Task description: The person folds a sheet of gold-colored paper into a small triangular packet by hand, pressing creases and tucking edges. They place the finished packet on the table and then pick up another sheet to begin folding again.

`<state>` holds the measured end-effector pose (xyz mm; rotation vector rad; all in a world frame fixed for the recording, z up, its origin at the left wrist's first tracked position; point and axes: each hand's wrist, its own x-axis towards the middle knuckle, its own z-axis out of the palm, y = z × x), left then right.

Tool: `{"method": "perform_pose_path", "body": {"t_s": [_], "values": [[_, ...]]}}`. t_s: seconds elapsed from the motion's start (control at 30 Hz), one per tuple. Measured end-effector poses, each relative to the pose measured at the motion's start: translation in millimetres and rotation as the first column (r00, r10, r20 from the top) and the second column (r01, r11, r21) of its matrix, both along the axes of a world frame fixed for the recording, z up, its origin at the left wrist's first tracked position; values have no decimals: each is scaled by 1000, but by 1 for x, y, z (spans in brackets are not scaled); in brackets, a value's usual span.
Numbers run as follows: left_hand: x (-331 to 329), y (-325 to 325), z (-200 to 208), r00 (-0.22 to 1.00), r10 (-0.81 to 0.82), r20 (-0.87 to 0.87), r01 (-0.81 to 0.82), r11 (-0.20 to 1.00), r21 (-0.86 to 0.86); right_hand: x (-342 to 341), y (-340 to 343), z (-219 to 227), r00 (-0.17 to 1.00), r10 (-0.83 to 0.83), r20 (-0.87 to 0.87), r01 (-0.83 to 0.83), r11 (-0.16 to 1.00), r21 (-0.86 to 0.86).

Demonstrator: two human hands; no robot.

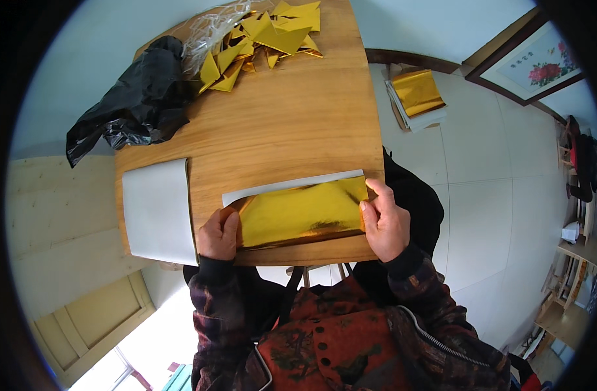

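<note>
A shiny gold foil paper sheet (292,212) lies at the table's near edge, folded or curled so that a strip of its white back shows along the far side. My left hand (219,236) pinches its left end, thumb on top. At the other end, my right hand (386,221) grips the right edge between thumb and fingers. The fingers under the sheet are hidden. Just left of my left hand rests a stack of white-backed paper (158,212), bent over along its right side.
Folded gold paper pieces (279,32) pile up at the table's far end, beside clear plastic (214,29) and a black plastic bag (139,98). More gold paper (417,93) sits low beyond the table's right side. A framed flower picture (536,65) leans at the far right.
</note>
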<state>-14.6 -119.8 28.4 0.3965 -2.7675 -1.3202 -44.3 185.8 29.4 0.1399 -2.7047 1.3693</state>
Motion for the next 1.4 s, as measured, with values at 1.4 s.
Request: {"method": "perform_pose_path", "body": {"t_s": [1.4], "values": [[10, 6, 8, 981, 140, 130, -141, 990, -4, -11, -1, 1, 999, 53, -12, -52, 994, 91]]}}
